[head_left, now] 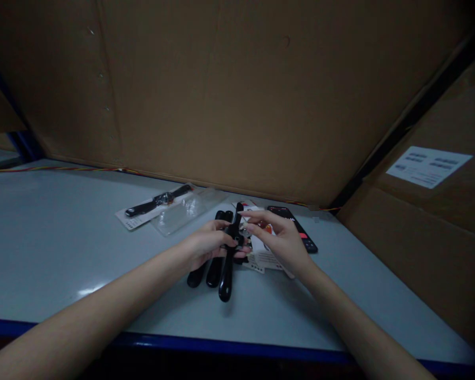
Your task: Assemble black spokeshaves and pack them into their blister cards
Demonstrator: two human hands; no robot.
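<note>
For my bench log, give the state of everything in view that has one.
Left hand, closed around a black tool
Right hand, half curled beside it, grip unclear
Two other black tools, side by side
Phone, screen lit
Printed cards, overlapping
Clear plastic packaging, lying flat
Far-left black tool, on a white card

1 phone (300, 228), 1 label (429, 167) (on cardboard (431, 224))

We're on one head-worn cam here, sitting above the counter (63, 227) and facing forward and down. It's pretty close, so our left forearm (114, 306) and right forearm (352, 319) run in from the bottom, and we're looking right across to the cardboard (190, 95) behind.
</note>
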